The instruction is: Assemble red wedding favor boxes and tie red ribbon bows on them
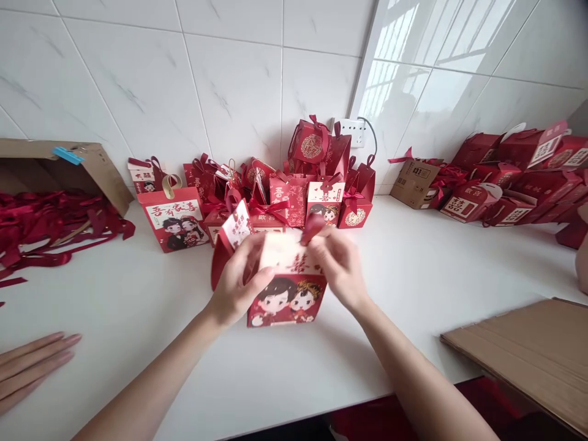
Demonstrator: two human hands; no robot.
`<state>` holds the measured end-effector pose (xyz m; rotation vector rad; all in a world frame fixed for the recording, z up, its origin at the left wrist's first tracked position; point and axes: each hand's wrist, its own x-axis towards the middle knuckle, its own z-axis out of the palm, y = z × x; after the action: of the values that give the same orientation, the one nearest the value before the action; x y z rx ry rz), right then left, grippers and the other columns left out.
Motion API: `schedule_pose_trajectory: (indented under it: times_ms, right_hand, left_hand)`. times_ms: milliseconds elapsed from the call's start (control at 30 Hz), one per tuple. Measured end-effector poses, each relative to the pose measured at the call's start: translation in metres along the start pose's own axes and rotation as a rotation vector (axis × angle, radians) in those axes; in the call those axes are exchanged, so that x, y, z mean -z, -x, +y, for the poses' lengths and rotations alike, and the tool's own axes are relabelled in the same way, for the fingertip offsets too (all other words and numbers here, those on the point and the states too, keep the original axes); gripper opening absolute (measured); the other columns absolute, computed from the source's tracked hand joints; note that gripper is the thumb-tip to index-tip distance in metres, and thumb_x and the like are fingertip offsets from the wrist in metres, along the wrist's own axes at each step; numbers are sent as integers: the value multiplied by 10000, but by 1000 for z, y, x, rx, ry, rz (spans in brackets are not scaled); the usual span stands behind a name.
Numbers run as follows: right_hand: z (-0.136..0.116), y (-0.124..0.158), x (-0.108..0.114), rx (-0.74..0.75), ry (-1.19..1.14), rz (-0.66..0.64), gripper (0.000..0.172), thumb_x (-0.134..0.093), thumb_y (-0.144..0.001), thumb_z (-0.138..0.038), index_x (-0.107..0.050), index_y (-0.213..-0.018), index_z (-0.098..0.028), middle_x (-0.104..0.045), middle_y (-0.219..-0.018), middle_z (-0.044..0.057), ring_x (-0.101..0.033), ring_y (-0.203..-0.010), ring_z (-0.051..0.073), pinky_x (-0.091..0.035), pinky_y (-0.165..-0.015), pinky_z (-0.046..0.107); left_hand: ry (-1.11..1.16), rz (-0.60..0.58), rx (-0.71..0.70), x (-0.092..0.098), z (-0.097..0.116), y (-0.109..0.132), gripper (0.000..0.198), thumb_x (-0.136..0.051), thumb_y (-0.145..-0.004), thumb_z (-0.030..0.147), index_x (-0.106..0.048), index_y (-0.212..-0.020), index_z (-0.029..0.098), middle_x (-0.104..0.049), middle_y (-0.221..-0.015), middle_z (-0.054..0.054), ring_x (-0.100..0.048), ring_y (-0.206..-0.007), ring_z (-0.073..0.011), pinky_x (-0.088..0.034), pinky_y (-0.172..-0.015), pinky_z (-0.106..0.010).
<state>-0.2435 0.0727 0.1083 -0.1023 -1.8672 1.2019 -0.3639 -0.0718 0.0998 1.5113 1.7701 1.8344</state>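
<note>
A red and white gift box (pixel 287 300) with a cartoon couple on its front stands on the white table, close to me. My left hand (pixel 239 283) grips the box's upper left side, thumb on the front and fingers behind. At the box's top right, my right hand (pixel 337 263) pinches a dark red ribbon (pixel 312 228), which is blurred. Just behind my left hand leans another red box with a white printed flap (pixel 236 225). A red box with a gold loop (pixel 174 220) stands further left.
Many red boxes (pixel 288 199) line the tiled wall. A carton of red ribbons (pixel 98 168) is at left, near another person's hand (pixel 34 367). More boxes (pixel 473 201) and flat cardboard (pixel 523 349) are at right, with part of another hand (pixel 582 260) at the edge.
</note>
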Motion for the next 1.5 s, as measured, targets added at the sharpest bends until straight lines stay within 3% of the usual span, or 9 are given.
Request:
schedule_pose_trajectory:
  times_ms: [133, 267, 433, 667, 967, 1067, 1200, 1333, 1500]
  right_hand:
    - [10, -14, 12, -131, -502, 314, 139, -594, -808, -362, -533, -781, -240, -580, -743, -27, -560, -696, 140, -460, -665, 266]
    - [18, -22, 13, -222, -861, 329, 103, -637, -734, -245, -560, -798, -266, -653, -950, -35, -605, -950, 149, -475, -859, 305]
    - [22, -22, 9, -345, -1032, 321, 218, -726, -604, -150, -605, -740, -270, -691, -889, -47, -633, -957, 159, -468, -946, 325]
    - [19, -21, 9, -321, -980, 236, 262, -773, -647, -378, -635, -857, -301, -700, -953, -35, -646, -977, 200, -491, -941, 382]
    - [14, -4, -8, -360, -669, -125, 356, -685, -778, -376, -602, -1100, -247, -668, -1113, 41, -663, -897, 210, -592, -747, 371]
    - [12, -6, -12, -496, -738, -105, 327, -641, -811, -403, -603, -1090, -235, -676, -1075, 40, -679, -834, 190, -615, -697, 349]
    - [16, -9, -13, -754, -922, -36, 306, -626, -814, -404, -620, -1035, -193, -693, -1005, 38, -683, -753, 149, -618, -646, 258]
    - [21, -12, -11, -856, -1010, 9, 273, -597, -828, -417, -647, -944, -175, -705, -879, 19, -668, -695, 121, -590, -584, 191]
    - [16, -14, -2, -657, -803, 122, 285, -595, -801, -470, -653, -877, -202, -716, -862, 20, -674, -731, 179, -568, -648, 287]
  left_hand:
    - [31, 30, -13, -6, -11, 0, 749, -681, -719, 411, -315, -1348, 234, -456, -1364, -117, -436, -1279, -290, -404, -1042, -421]
    - [-21, -18, -11, -14, -18, 1, 640, -690, -736, 347, -374, -1285, 255, -518, -1298, -103, -509, -1209, -279, -437, -1013, -443]
    - [-187, 143, -259, -5, -27, 1, 722, -766, -661, 296, -415, -1292, 275, -487, -1316, -100, -481, -1238, -310, -403, -1043, -478]
    - [-156, 223, -328, -1, -22, 1, 715, -814, -571, 286, -485, -1206, 261, -540, -1221, -86, -530, -1164, -305, -442, -999, -465]
    - [461, 202, 275, -10, -14, -4, 619, -557, -750, 649, -410, -1210, 262, -539, -1255, -103, -603, -1047, -280, -567, -750, -391]
    - [493, 203, 233, -11, -15, -4, 624, -579, -769, 608, -392, -1259, 270, -544, -1263, -92, -625, -1004, -261, -575, -692, -343]
    - [489, 183, 176, -11, -6, -4, 633, -632, -785, 449, -335, -1319, 283, -657, -1010, -41, -679, -719, -192, -571, -591, -326]
    - [381, 177, 187, -7, -2, -4, 622, -624, -785, 429, -341, -1302, 229, -672, -828, -10, -657, -571, -179, -558, -563, -340]
    - [296, 157, 47, -3, -21, -1, 482, -529, -789, 611, -501, -1058, 213, -661, -984, -68, -662, -861, -259, -554, -719, -379]
